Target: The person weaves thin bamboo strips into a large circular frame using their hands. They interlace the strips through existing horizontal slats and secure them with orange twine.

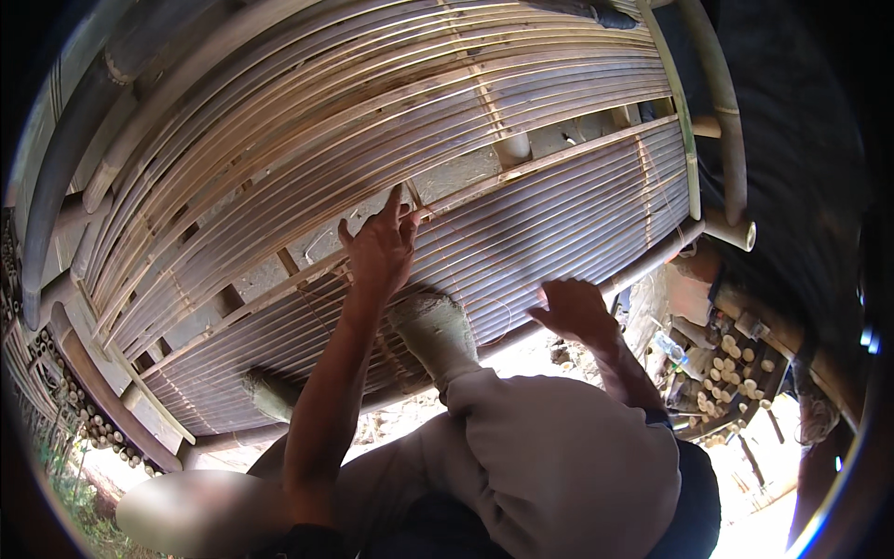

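Below me lies a bamboo slat platform (559,214), its thin strips running lengthwise in two panels with a gap between them. My left hand (382,244) reaches to the edge of the gap, index finger stretched out and thumb apart, with nothing visible in it. Over the near edge of the platform, my right hand (575,309) has its fingers curled in; whether they hold anything is hidden. A thin cord (508,315) loops loosely across the slats between my hands. Between my arms, my foot in a muddy grey-green covering (433,328) rests on the near panel.
My other covered foot (269,395) is at the platform's near left edge. Thick bamboo poles (722,116) frame the right end. Beyond it are a clear plastic bottle (669,347) and a pile of cut bamboo pieces (736,373). More bamboo ends (102,424) are stacked at left.
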Demonstrator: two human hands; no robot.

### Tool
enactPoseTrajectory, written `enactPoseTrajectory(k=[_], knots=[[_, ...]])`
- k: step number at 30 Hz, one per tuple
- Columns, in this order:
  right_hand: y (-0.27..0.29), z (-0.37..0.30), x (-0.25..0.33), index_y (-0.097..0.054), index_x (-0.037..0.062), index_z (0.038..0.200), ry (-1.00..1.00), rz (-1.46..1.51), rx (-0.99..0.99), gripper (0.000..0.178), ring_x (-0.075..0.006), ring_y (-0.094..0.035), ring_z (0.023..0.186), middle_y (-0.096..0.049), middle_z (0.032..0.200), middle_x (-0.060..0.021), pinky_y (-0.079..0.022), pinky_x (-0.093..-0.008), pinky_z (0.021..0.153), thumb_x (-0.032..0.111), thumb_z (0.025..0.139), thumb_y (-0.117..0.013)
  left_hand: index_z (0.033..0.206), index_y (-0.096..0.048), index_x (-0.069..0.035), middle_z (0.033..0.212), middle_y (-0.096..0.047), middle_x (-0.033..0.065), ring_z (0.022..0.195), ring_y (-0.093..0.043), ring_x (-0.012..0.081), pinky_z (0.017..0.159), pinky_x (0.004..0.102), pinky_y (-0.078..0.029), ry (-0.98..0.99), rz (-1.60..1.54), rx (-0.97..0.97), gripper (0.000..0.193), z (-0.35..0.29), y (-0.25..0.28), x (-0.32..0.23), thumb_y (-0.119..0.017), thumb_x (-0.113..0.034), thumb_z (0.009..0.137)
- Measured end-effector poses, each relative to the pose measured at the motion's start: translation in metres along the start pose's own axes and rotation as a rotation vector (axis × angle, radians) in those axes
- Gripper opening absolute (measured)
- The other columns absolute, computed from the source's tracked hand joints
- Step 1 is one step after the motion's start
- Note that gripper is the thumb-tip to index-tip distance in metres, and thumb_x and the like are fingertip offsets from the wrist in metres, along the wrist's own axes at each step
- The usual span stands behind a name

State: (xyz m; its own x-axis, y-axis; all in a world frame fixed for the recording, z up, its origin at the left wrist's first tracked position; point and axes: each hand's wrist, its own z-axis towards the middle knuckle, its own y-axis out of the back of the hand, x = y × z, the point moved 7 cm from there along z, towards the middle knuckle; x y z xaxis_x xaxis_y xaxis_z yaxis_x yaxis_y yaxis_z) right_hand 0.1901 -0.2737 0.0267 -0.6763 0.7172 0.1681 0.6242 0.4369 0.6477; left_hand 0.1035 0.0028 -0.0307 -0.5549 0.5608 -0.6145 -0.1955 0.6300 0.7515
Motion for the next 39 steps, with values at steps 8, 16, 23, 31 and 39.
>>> enactPoseTrajectory(k=[8, 16, 23, 31, 39], knots=[[0.096, -0.034, 0.071, -0.071, 0.0037, 0.108, 0.630, 1.410, 0.362, 0.043, -0.0307, -0.070, 0.101, -0.073, 0.101, -0.0183, -0.056, -0.0439, 0.087, 0.040, 0.103, -0.050, 0.099, -0.072, -0.014, 0.085, -0.072, 0.0137, 0.076, -0.069, 0.0369, 0.067, 0.0501, -0.053, -0.089, 0.145, 0.167, 0.037, 0.005, -0.012, 0.010, -0.050, -0.043, 0.102], [0.145, 0.014, 0.041, -0.068, 0.0064, 0.101, 0.224, -0.232, -0.709, 0.015, -0.0291, -0.070, 0.075, -0.070, 0.085, -0.0141, -0.056, -0.0367, 0.061, 0.014, 0.095, -0.057, 0.093, -0.067, -0.011, 0.077, -0.069, 0.0150, 0.074, -0.069, 0.0367, 0.068, 0.0517, -0.052, -0.092, 0.138, 0.198, 0.038, 0.007, -0.011, 0.000, -0.047, -0.042, 0.103], [0.032, -0.023, 0.060, -0.058, 0.0056, 0.108, 0.393, 0.753, -0.189, 0.021, -0.0320, -0.064, 0.071, -0.062, 0.079, -0.0162, -0.052, -0.0431, 0.061, 0.024, 0.098, -0.059, 0.088, -0.062, -0.010, 0.066, -0.066, 0.0150, 0.063, -0.067, 0.0364, 0.065, 0.0515, -0.050, -0.130, 0.171, 0.061, 0.041, 0.005, -0.015, -0.003, -0.044, -0.044, 0.104], [0.052, -0.001, -0.011, -0.054, 0.0037, 0.133, 0.072, 1.183, -0.156, 0.052, -0.0181, -0.065, 0.105, -0.070, 0.113, -0.0090, -0.053, -0.0299, 0.082, 0.043, 0.100, -0.057, 0.089, -0.060, -0.010, 0.055, -0.059, 0.0106, 0.050, -0.061, 0.0365, 0.052, 0.0448, -0.051, -0.221, 0.082, 0.040, 0.033, 0.002, -0.006, 0.002, -0.056, -0.041, 0.100], [0.069, -0.039, -0.161, -0.052, 0.0048, 0.137, -0.546, 1.142, -0.735, 0.051, -0.0210, -0.068, 0.086, -0.069, 0.109, -0.0098, -0.053, -0.0351, 0.077, 0.034, 0.096, -0.062, 0.132, -0.058, -0.020, 0.134, -0.056, 0.0027, 0.131, -0.046, 0.0180, 0.105, 0.0483, -0.041, -0.790, 0.465, 0.187, 0.048, -0.077, 0.063, 0.045, -0.071, -0.026, 0.086]])
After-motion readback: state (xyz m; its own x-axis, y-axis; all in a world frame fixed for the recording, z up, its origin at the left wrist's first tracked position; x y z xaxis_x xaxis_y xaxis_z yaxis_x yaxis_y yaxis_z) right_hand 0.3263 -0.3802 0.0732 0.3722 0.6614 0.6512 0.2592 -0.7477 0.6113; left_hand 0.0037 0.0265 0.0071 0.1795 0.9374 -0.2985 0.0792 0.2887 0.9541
